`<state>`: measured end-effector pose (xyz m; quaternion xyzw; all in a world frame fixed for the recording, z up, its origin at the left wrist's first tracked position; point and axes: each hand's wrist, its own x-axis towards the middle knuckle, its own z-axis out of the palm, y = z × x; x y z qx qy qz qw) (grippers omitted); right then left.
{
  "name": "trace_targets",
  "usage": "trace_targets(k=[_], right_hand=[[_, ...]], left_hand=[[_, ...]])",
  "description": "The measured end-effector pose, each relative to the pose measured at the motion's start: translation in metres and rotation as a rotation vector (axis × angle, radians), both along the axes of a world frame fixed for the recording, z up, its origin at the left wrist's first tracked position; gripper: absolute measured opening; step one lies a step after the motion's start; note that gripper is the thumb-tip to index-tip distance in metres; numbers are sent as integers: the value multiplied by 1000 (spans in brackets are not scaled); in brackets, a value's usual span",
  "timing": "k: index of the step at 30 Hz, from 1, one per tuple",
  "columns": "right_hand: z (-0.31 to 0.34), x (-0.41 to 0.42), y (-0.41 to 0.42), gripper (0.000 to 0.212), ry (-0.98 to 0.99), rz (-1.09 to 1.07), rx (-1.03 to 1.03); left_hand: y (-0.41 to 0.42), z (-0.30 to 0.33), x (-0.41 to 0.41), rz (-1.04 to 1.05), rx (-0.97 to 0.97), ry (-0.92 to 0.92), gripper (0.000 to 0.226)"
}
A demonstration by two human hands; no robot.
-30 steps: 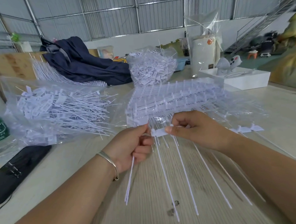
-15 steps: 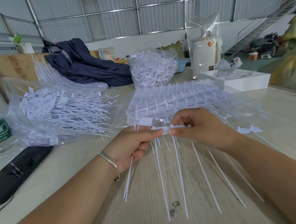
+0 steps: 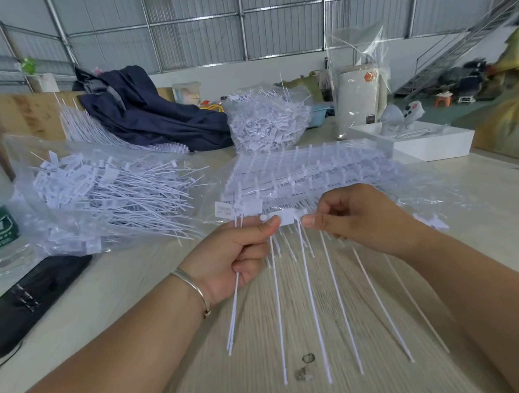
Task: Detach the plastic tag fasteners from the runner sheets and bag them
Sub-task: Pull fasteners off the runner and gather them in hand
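Centre frame: left hand (image 3: pixel 237 258) and right hand (image 3: pixel 357 220) each pinch an end of one white runner strip (image 3: pixel 285 218), fingertips clamped; the left also grips loose fasteners (image 3: pixel 233 313). Step looks like mid-detaching. Next move likely needs a twist to snap a tail (image 3: pixel 311 299) free. Filled bag (image 3: pixel 100 194) left of centre. Pale wooden tabletop (image 3: pixel 324 383); corrugated metal walls (image 3: pixel 196 27) behind.

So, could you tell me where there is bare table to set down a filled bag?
Bare wood lies right of the right hand, below the white box, and between the black case and left hand. The bag of loose fasteners and runner sheets crowd the middle.
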<state>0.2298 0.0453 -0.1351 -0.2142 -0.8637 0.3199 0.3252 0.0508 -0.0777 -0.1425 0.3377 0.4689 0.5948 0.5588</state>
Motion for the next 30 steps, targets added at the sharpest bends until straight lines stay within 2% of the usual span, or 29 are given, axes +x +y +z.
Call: trace_targets(k=[4,9,13,17,21,25,30], right_hand=[[2,-1,-5,71,45,-13,-67],[-2,-12,-20,51,29,168,-184],[0,-14,-23,47,80,156,-196],[2,-13,-19,61,147,59,-168],[1,-7,-11,48,179,25,-218],[0,-6,-7,54,190,1,-238],[-2,-7,-8,52,124,-3,-193]], left_hand=[[-1,2,4,-81,49,-89,30],[-1,2,16,-187,100,-123,12],[-1,6,15,-147,115,-138,10],[2,7,8,-42,80,-178,9],[7,3,-2,67,54,-141,18],[8,-1,-4,111,45,-34,25],[8,-1,-3,184,15,84,21]])
